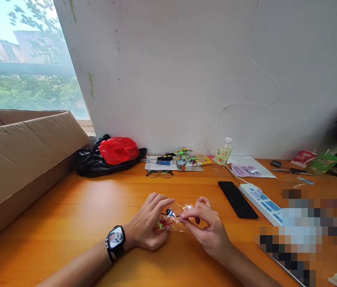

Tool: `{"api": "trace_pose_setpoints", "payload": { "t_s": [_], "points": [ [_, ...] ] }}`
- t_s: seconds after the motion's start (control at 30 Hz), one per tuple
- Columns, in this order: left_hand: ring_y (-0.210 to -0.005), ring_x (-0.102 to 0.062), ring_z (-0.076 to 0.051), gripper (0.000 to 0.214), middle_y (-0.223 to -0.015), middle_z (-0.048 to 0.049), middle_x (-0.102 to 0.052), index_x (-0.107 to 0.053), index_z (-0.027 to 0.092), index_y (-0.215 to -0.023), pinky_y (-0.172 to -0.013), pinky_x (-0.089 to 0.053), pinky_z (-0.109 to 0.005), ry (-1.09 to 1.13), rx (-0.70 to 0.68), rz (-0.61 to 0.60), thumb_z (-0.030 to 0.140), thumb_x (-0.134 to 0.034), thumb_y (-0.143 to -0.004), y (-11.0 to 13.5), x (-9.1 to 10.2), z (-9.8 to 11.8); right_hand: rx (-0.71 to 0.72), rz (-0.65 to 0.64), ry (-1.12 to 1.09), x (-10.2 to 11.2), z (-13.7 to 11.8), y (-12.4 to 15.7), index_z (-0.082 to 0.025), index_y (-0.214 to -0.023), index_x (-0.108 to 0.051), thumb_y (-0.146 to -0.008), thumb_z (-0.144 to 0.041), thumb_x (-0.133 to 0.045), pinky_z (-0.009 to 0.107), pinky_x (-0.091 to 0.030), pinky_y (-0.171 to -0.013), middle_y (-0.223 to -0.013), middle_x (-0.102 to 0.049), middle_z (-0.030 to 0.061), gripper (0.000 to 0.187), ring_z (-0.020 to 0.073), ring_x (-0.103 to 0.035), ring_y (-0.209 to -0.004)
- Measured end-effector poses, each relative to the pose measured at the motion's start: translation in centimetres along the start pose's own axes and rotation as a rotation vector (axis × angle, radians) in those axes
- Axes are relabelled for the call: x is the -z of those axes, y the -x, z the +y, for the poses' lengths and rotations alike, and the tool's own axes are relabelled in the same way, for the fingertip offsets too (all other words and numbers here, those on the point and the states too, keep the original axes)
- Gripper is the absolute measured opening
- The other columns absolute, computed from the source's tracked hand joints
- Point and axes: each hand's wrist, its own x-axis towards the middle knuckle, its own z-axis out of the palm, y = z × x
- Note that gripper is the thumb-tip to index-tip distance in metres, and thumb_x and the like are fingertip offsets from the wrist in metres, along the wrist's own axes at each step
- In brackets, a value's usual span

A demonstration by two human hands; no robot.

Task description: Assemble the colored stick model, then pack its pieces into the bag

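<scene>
Between my hands on the wooden table lies a small clear plastic bag (182, 227) with small colourful pieces showing, among them green, red and black ones. My right hand (208, 228) pinches the end of a thin dark rod (174, 215) between thumb and fingertips, over the bag. That rod reaches left toward my left hand (149, 223), which is curled at the bag's left side with its little-finger side down. The left fingertips are partly hidden, so what they grip cannot be made out. A ring and a black smartwatch (116, 237) are on the left hand and wrist.
A large cardboard box (28, 159) stands at left. Along the wall are black and red plastic bags (119, 150), glasses (159, 173), screwdrivers (165, 158), bagged parts and a bottle (224, 151). A black phone (237, 199) and a power strip (261, 203) lie right; part is pixelated.
</scene>
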Motion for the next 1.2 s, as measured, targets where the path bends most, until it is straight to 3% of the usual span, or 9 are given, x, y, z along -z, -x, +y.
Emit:
{"api": "trace_pose_setpoints", "payload": {
  "t_s": [0.17, 0.4, 0.63, 0.73, 0.87, 0.97, 1.03, 1.1, 1.2],
  "points": [
    [-0.103, -0.056, -0.032, 0.08, -0.122, -0.0161, -0.061, -0.038, 0.017, -0.148, -0.09, -0.048, -0.048, -0.003, -0.037, -0.01, 0.016, -0.057, -0.07, 0.1, -0.2, 0.0, -0.138, -0.015, -0.045, 0.2, -0.1, 0.1, -0.029, -0.088, -0.078, -0.094, -0.028, -0.081, 0.041, -0.043, -0.082, -0.08, -0.069, 0.002, 0.007, 0.0236, -0.061, -0.081],
    [-0.1, -0.058, -0.031, 0.083, -0.119, -0.0157, -0.064, -0.038, 0.017, -0.15, -0.086, -0.048, -0.046, -0.068, -0.063, -0.026, 0.015, -0.059, -0.07, 0.4, -1.1, 0.3, 0.109, -0.043, 0.123, -0.4, -0.4, 0.0, -0.03, -0.095, -0.073, -0.095, -0.012, -0.074, 0.049, -0.036, -0.097, -0.084, -0.079, -0.0031, 0.018, 0.0268, -0.062, -0.094],
    [-0.099, -0.057, -0.032, 0.085, -0.12, -0.0153, -0.064, -0.037, 0.019, -0.15, -0.087, -0.047, -0.048, -0.071, -0.049, -0.04, 0.014, -0.059, -0.069, 0.3, -1.0, 0.6, 0.248, -0.222, 0.256, 0.5, -1.4, -0.4, -0.029, -0.111, -0.069, -0.094, 0.003, -0.053, 0.058, -0.015, -0.119, -0.099, -0.081, -0.0026, 0.04, 0.0307, -0.055, -0.134],
    [-0.101, -0.057, -0.032, 0.083, -0.118, -0.0145, -0.063, -0.035, 0.02, -0.152, -0.09, -0.048, -0.049, -0.044, 0.015, -0.002, 0.013, -0.06, -0.073, 0.2, -0.9, 0.6, 0.194, -0.077, 0.215, 1.4, -1.1, -0.8, -0.029, -0.122, -0.067, -0.098, -0.004, -0.055, 0.052, -0.03, -0.114, -0.104, -0.079, 0.001, 0.037, 0.029, -0.058, -0.124],
    [-0.108, -0.058, -0.031, 0.077, -0.123, -0.0139, -0.058, -0.032, 0.022, -0.154, -0.099, -0.048, -0.051, 0.127, 0.229, 0.102, 0.019, -0.065, -0.084, 0.2, -0.4, 0.4, 0.03, 0.098, 0.11, 2.6, 0.4, -1.1, -0.026, -0.125, -0.066, -0.111, -0.028, -0.047, 0.043, -0.045, -0.097, -0.111, -0.072, 0.0079, 0.024, 0.0269, -0.061, -0.108],
    [-0.121, -0.058, -0.033, 0.071, -0.137, -0.0156, -0.056, -0.033, 0.024, -0.156, -0.105, -0.048, -0.05, 0.354, 0.407, 0.125, 0.033, -0.068, -0.094, 0.3, -0.2, 0.2, -0.079, -0.032, -0.028, 2.5, 2.2, -0.8, -0.026, -0.132, -0.064, -0.112, -0.055, -0.04, 0.041, -0.049, -0.093, -0.108, -0.068, 0.0085, 0.043, 0.0267, -0.063, -0.103],
    [-0.124, -0.057, -0.031, 0.06, -0.14, -0.0147, -0.057, -0.037, 0.024, -0.156, -0.108, -0.047, -0.048, 0.485, 0.502, 0.138, 0.042, -0.058, -0.102, 0.3, 0.0, 0.0, -0.077, -0.142, -0.076, 2.1, 3.1, -0.3, -0.025, -0.132, -0.063, -0.098, -0.072, -0.059, 0.04, -0.05, -0.09, -0.105, -0.067, 0.0074, 0.059, 0.0269, -0.063, -0.098],
    [-0.121, -0.058, -0.029, 0.048, -0.137, -0.0129, -0.06, -0.046, 0.023, -0.151, -0.105, -0.049, -0.045, 0.548, 0.589, 0.176, 0.045, -0.045, -0.108, 0.1, 0.1, 0.0, -0.063, -0.215, -0.083, 1.6, 3.3, 0.1, -0.023, -0.115, -0.066, -0.09, -0.074, -0.067, 0.038, -0.051, -0.084, -0.099, -0.066, 0.0062, 0.057, 0.0258, -0.062, -0.09],
    [-0.11, -0.06, -0.026, 0.041, -0.126, -0.0111, -0.064, -0.061, 0.02, -0.135, -0.095, -0.051, -0.039, 0.539, 0.672, 0.246, 0.044, -0.038, -0.11, -0.5, 0.3, 0.4, -0.168, -0.324, -0.134, 0.9, 2.2, 0.4, -0.022, -0.098, -0.065, -0.104, -0.055, -0.047, 0.035, -0.051, -0.079, -0.09, -0.066, 0.005, 0.038, 0.0229, -0.061, -0.084]
  ]
}}
